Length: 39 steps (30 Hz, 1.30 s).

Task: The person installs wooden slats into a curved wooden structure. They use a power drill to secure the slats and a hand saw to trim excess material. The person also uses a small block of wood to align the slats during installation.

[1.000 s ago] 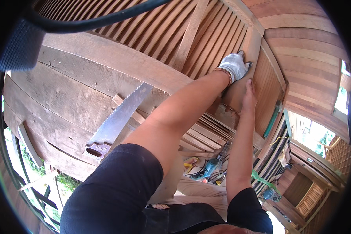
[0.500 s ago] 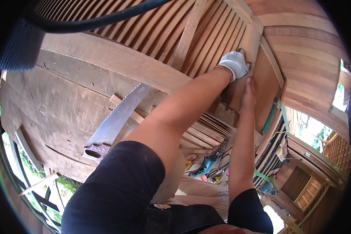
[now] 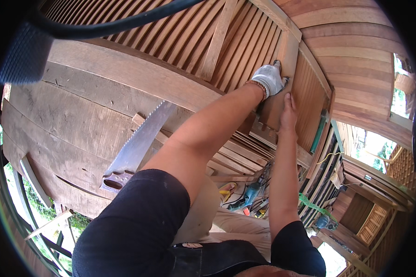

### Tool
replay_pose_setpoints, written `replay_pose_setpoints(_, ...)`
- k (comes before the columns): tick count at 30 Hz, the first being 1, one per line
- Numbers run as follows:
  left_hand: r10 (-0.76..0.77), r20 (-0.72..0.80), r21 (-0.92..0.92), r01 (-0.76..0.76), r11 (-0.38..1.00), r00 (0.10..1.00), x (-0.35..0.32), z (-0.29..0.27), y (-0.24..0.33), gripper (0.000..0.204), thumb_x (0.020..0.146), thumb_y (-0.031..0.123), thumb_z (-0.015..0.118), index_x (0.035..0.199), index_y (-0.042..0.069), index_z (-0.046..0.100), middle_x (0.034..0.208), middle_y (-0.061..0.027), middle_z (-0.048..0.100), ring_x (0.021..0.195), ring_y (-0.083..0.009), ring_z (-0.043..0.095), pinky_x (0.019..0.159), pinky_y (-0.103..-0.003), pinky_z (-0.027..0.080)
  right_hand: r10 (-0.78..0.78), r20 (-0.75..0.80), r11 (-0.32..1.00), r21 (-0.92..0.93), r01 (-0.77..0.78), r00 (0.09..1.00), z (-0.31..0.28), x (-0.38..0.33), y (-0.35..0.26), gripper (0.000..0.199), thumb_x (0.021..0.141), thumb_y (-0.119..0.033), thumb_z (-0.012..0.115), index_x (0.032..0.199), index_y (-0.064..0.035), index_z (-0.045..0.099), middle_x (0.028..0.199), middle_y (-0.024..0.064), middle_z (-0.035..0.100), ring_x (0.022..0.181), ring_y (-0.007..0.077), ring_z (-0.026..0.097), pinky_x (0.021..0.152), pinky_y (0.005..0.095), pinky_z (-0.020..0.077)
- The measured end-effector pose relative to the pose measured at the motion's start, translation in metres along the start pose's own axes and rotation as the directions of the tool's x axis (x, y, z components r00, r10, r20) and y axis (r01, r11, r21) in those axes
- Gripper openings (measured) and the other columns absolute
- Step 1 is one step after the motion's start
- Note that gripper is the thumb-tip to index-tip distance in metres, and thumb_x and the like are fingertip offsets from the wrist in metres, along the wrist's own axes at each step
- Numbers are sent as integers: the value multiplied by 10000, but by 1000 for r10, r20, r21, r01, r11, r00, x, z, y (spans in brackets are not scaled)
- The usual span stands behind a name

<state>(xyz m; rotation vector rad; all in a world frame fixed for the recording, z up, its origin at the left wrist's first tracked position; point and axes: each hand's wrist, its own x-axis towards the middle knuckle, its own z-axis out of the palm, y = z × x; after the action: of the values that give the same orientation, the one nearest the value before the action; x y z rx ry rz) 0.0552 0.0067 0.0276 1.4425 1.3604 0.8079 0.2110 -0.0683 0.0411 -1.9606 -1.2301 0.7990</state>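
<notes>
A white work glove with dark fingertips covers my left hand (image 3: pixel 269 79), which grips a wide wooden board (image 3: pixel 289 50) at the end of a slatted wooden panel (image 3: pixel 189 44). Its thumb and forefinger show on the board's face; the other fingers are largely hidden. Just below, my bare right hand (image 3: pixel 289 113) closes on the same board's right edge, its fingertips pointing up toward the glove. A handsaw (image 3: pixel 141 138) with a dark wooden handle lies on the worn plank surface, left of my left forearm.
Thin wooden strips (image 3: pixel 238 154) lie below the panel. A teal power tool (image 3: pixel 250 194) and cables rest lower down, near a sandal (image 3: pixel 227 190). A plank wall (image 3: pixel 356 60) rises at right. A dark cable (image 3: pixel 120 28) crosses the upper left.
The view has shifted slightly, so the panel, board and both hands appear a little farther left. Both hands stay at the same board. The saw has not visibly moved on the planks.
</notes>
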Motion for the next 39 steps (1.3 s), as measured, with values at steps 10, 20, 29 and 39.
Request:
replay_pose_setpoints(10, -16, -13, -13, 16, 1000, 1000, 25, -7, -11, 592, 893, 442, 688, 1264, -18, 654, 1221, -270, 694, 1193, -399, 653, 1034, -442, 512, -54, 27, 998, 21, 54, 998, 14, -4, -14, 667, 1038, -434, 611, 1471, 64, 512, 1488, 191, 561, 1390, 238, 502, 1164, 318, 345)
replay_pose_setpoints(20, 376, -216, 680, -138, 721, 901, 110, -77, 31, 396, 925, 302, 594, 1195, 39, 713, 1214, -198, 722, 1144, -344, 697, 972, -485, 539, 23, -14, 999, -32, -24, 1000, 8, -3, -9, 703, 1028, -485, 595, 1483, 43, 504, 1507, 243, 532, 1431, 315, 480, 1191, 372, 332)
replay_pose_setpoints(29, 626, -81, 868, -254, 427, 776, 213, -133, -24, 668, 864, 415, 725, 1466, 195, 534, 1514, -92, 471, 1459, -346, 346, 1206, -596, 215, 35, -1, 999, 33, -35, 999, 9, 3, 0, 737, 1017, -509, 614, 1505, 27, 481, 1443, 240, 589, 1384, 302, 532, 1152, 368, 387)
replay_pose_setpoints(39, 701, -158, 816, -308, 489, 695, 218, -142, -28, 661, 777, 367, 794, 1378, 184, 587, 1444, -72, 516, 1398, -327, 405, 1184, -552, 270, 91, -18, 996, 13, -91, 996, 14, 9, -24, 657, 1052, -421, 595, 1472, 74, 495, 1402, 240, 616, 1316, 278, 575, 1117, 360, 412)
